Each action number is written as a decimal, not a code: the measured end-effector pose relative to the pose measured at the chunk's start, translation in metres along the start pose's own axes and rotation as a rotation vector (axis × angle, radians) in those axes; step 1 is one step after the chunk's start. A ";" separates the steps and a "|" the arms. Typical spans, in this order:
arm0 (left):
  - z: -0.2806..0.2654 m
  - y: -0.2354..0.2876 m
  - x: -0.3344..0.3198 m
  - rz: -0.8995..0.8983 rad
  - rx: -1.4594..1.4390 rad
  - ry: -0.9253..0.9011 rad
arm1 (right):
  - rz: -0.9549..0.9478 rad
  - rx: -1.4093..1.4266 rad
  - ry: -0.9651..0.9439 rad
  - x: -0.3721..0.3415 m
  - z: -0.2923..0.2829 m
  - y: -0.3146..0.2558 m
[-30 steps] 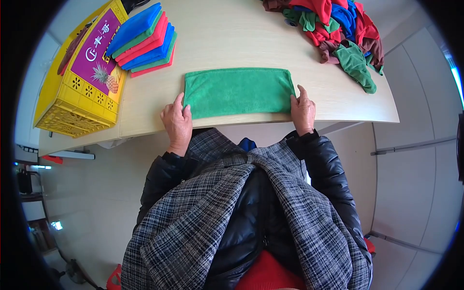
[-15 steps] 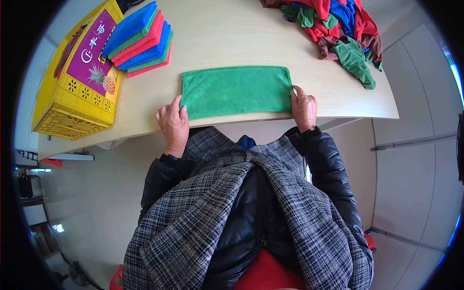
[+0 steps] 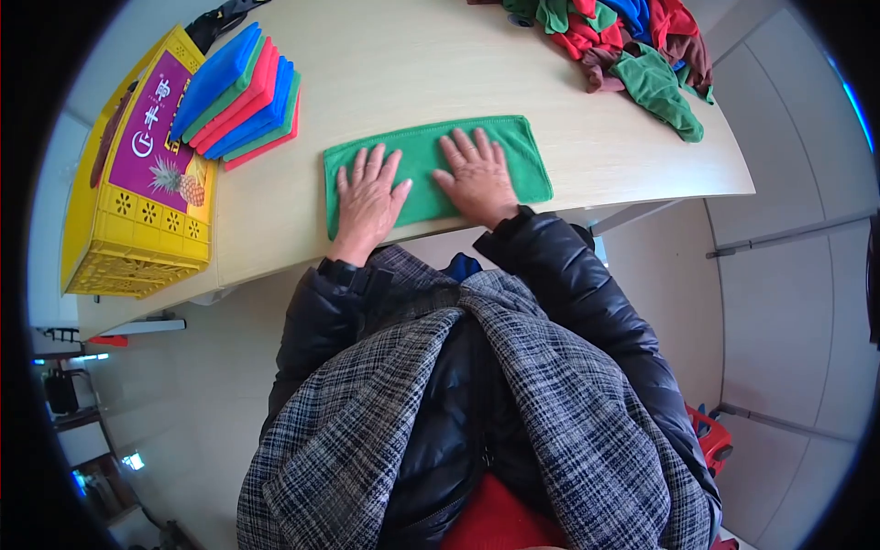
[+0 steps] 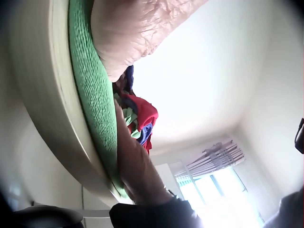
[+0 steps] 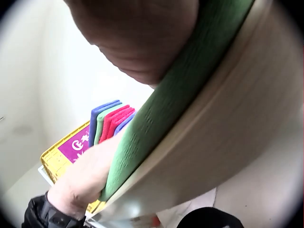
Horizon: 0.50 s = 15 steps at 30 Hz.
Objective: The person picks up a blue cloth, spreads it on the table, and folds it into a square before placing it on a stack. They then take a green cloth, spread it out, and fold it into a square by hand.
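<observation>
A green cloth (image 3: 417, 170), folded into a long rectangle, lies near the table's front edge. My left hand (image 3: 368, 197) rests flat on its left part, fingers spread and pointing away from me. On the right part my right hand (image 3: 478, 181) lies flat too, its fingers straight and slightly spread. In the left wrist view the cloth (image 4: 95, 99) shows a thick folded edge under the palm. The right wrist view shows the same folded edge of the cloth (image 5: 152, 118) along the table, with the left hand (image 5: 88, 173) on it farther off.
A stack of folded blue, green and red cloths (image 3: 243, 96) leans beside a yellow crate (image 3: 142, 229) on the left of the table (image 3: 385, 69). A loose heap of red, blue, green and brown cloths (image 3: 632, 60) lies at the back right. White cabinets (image 3: 779, 183) stand to the right.
Both hands have left the cloth's side edges and moved inward onto its top, laid flat. The cloth now looks slightly tilted, and the head view has shifted.
</observation>
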<state>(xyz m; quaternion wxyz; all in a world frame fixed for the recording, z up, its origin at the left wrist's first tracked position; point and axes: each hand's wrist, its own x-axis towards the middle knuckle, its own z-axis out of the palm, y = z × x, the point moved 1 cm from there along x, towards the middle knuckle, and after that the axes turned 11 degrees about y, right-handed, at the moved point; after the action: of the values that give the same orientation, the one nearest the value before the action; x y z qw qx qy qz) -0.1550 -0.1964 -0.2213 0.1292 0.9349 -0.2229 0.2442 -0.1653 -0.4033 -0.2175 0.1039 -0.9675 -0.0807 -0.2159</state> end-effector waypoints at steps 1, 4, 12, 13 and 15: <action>-0.002 -0.005 -0.004 -0.035 0.034 -0.032 | 0.021 -0.032 0.012 -0.003 0.000 0.011; -0.008 -0.020 -0.011 -0.113 0.108 -0.093 | 0.073 -0.058 0.031 -0.009 -0.008 0.045; -0.014 -0.040 -0.023 -0.204 0.092 -0.130 | 0.189 -0.069 0.033 -0.021 -0.016 0.081; -0.016 -0.043 -0.024 -0.201 0.086 -0.129 | 0.202 -0.053 0.038 -0.024 -0.015 0.086; -0.018 -0.047 -0.032 -0.196 0.071 -0.134 | 0.213 -0.105 0.034 -0.028 -0.022 0.095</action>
<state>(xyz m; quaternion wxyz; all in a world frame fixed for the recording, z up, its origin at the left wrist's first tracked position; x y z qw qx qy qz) -0.1647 -0.1376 -0.2285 0.1039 0.9704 -0.1297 0.1751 -0.1803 -0.5030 -0.2260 0.0767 -0.9709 0.0360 -0.2241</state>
